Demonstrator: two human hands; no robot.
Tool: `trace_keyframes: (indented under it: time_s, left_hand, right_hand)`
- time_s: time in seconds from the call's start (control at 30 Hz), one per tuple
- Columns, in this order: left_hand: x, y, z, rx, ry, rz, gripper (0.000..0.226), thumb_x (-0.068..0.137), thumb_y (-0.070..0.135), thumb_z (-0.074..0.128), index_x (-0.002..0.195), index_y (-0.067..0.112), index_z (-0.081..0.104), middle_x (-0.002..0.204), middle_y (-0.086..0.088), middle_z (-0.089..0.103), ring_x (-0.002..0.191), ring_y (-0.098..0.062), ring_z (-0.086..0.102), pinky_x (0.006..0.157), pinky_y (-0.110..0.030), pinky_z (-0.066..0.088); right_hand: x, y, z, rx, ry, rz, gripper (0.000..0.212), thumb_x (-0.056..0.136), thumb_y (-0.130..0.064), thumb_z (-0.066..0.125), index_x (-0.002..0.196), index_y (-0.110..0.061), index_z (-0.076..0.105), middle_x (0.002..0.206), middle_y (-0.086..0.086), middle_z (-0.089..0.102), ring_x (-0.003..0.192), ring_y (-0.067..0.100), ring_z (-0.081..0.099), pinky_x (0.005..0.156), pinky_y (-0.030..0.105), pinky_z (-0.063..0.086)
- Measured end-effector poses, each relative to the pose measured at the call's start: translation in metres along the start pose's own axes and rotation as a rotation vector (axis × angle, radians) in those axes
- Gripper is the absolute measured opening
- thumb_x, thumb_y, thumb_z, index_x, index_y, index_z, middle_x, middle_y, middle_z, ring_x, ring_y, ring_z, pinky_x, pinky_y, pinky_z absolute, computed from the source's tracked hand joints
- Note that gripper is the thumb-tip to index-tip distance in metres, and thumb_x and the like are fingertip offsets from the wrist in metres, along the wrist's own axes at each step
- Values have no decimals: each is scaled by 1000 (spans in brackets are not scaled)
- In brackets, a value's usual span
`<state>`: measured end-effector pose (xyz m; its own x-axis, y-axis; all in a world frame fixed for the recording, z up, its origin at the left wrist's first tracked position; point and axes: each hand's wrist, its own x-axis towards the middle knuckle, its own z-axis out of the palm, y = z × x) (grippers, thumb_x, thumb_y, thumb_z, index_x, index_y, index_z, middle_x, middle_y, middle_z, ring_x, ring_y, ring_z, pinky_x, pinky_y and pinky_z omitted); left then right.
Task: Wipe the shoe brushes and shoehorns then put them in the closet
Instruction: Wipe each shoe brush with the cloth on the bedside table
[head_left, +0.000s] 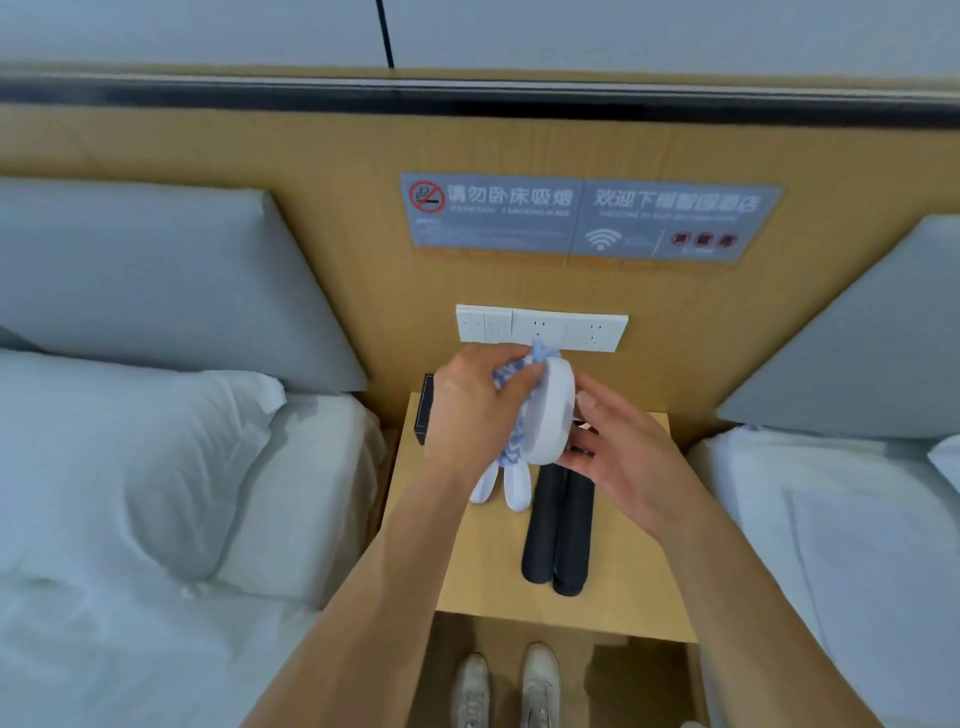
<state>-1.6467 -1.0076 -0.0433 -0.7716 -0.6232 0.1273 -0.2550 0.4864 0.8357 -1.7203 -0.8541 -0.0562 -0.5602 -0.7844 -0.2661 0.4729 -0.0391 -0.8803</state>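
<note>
Above the wooden nightstand (498, 561) I hold a white oval shoe brush (551, 415) on edge. My right hand (618, 457) holds it from the right side. My left hand (472, 410) grips a blue-and-white patterned cloth (511, 376) and presses it against the brush's left face. Two white shoehorns (511, 488) lie on the nightstand under the brush, partly hidden by my left wrist. Two black shoehorns (558, 535) lie side by side to their right.
A black box (425, 410) stands at the nightstand's back left. Beds with white linen flank the nightstand, left (156, 493) and right (841, 545). A socket panel (543, 328) is on the wooden wall behind. My white shoes (506, 686) show on the floor below.
</note>
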Motion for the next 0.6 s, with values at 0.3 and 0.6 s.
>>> trace_keyframes:
  time_s: [0.3,0.6]
  left_hand:
    - [-17,32,-13,85,57,206,15,89,16,69,89,2,74,84,-11,70,70,-17,61,69,-33,55]
    - [-32,30,-30,155,-100,465,24,97,4,55,115,3,70,124,-14,58,104,-25,59,86,-35,52]
  right_hand:
    - [-13,-14,17,-147,134,-43,37,99,-5,56,133,-20,62,111,16,74,102,33,73,80,48,61]
    - [-10,-24,17,-52,228,-13,32,96,-2,59,124,-16,66,105,18,75,91,35,75,75,51,61]
